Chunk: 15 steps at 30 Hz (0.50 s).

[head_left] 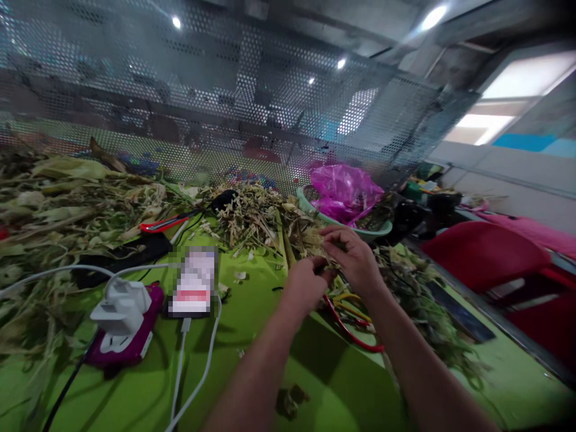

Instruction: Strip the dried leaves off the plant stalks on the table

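My left hand (pixel 308 281) is closed, its fingers curled over the edge of a heap of dried plant stems (pixel 258 219). Beside it, my right hand (pixel 353 258) has thumb and fingers drawn together in a pinch. What either hand grips is too small and blurred to make out. A long flat pale-green stalk (pixel 283 237) stands up just left of my left hand. Under my right forearm lie a red loop (pixel 346 330) and yellow loops (pixel 348 300), perhaps scissor handles, partly hidden by my wrists.
A phone (pixel 193 282) with white cables and a purple power strip (pixel 121 348) lie at left. Behind them is a red-and-black cutter (pixel 168 223). A green basket (pixel 382 231) holds a purple plastic bag (pixel 346 189). At right are a dark phone-like slab (pixel 461 312) and red chairs (pixel 486 255).
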Each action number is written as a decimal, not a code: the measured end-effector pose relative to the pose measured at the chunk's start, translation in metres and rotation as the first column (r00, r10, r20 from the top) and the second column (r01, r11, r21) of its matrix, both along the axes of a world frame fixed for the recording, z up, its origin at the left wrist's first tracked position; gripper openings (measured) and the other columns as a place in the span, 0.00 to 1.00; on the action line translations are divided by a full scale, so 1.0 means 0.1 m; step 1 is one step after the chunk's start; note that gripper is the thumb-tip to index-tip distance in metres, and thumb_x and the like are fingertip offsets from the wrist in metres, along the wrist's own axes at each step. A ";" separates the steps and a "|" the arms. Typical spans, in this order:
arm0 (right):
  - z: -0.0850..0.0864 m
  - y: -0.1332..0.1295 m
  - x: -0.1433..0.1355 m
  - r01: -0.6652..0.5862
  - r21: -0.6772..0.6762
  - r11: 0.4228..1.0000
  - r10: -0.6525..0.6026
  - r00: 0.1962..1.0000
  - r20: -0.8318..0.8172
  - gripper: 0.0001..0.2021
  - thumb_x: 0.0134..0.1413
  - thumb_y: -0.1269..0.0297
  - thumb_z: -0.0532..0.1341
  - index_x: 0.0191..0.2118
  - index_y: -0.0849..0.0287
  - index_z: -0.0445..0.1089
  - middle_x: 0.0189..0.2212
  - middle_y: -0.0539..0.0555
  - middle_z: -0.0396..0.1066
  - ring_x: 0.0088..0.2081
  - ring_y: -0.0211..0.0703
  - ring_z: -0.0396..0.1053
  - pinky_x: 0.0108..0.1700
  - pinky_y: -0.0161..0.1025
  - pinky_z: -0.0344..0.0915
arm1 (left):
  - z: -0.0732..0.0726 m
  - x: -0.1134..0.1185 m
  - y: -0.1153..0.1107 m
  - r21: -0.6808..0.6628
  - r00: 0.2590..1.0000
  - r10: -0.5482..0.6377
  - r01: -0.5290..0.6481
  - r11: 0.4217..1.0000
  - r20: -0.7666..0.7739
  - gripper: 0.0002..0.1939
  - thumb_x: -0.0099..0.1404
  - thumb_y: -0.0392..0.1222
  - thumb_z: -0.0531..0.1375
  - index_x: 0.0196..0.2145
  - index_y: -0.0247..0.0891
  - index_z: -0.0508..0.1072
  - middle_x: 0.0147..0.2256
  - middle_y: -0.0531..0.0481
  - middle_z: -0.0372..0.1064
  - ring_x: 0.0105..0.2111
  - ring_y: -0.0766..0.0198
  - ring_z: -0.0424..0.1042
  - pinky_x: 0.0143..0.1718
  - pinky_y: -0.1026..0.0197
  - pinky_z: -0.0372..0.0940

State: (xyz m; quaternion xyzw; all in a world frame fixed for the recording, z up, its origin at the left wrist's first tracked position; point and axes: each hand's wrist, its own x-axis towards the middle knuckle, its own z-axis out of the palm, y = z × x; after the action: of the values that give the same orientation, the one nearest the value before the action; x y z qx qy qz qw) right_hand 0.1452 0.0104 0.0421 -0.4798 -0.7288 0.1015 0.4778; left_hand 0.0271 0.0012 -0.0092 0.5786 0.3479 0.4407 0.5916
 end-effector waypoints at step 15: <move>-0.10 -0.09 0.06 -0.176 -0.410 0.895 -0.030 0.892 -0.450 0.12 0.46 0.55 0.66 0.29 0.58 0.70 0.24 0.49 0.69 0.28 0.39 0.66 0.33 0.35 0.62 | 0.17 -0.09 -0.05 -0.340 0.866 0.138 0.039 0.940 0.481 0.12 0.54 0.48 0.63 0.30 0.35 0.72 0.25 0.52 0.66 0.25 0.70 0.62 0.30 0.65 0.58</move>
State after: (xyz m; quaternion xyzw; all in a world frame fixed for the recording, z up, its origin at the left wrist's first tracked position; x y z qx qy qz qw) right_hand 0.1510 0.0017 0.0323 -0.5105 -0.5760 0.3888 0.5064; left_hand 0.0180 -0.0039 0.0076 0.3256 0.2689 0.5240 0.7397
